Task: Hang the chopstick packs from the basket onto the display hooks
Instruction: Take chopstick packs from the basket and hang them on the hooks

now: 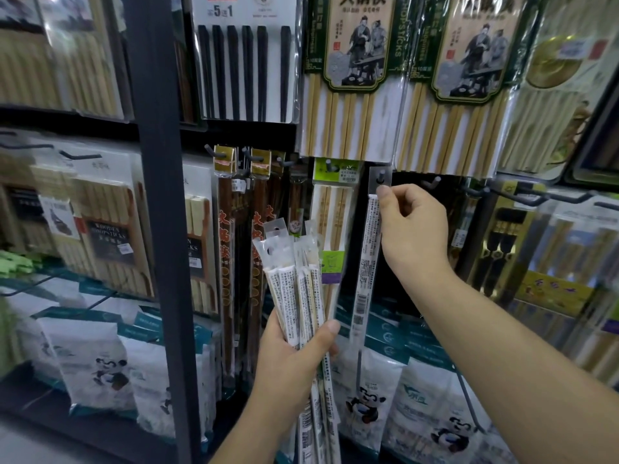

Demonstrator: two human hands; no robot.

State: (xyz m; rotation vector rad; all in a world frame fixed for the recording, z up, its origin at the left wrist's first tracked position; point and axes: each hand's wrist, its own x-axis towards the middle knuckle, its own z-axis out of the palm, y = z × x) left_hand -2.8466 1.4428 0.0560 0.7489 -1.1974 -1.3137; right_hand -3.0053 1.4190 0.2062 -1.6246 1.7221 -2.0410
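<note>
My left hand (294, 349) grips a bundle of several slim clear chopstick packs (294, 279) with white labels, their hole tabs fanned upward. My right hand (413, 226) pinches the top of one more slim pack (366, 262), whose clear tab sits over a dark display hook (381, 177). That pack hangs straight down from the hook in front of the shelf. No basket is in view.
Full hooks surround the spot: dark red chopstick packs (227, 249) to the left, a green-labelled bamboo pack (331, 209) beside the hook, large bamboo sets (351, 78) above. A bare hook (432, 182) juts out to the right. A dark upright post (160, 195) stands left. Panda-printed bags (368, 396) fill the lower shelf.
</note>
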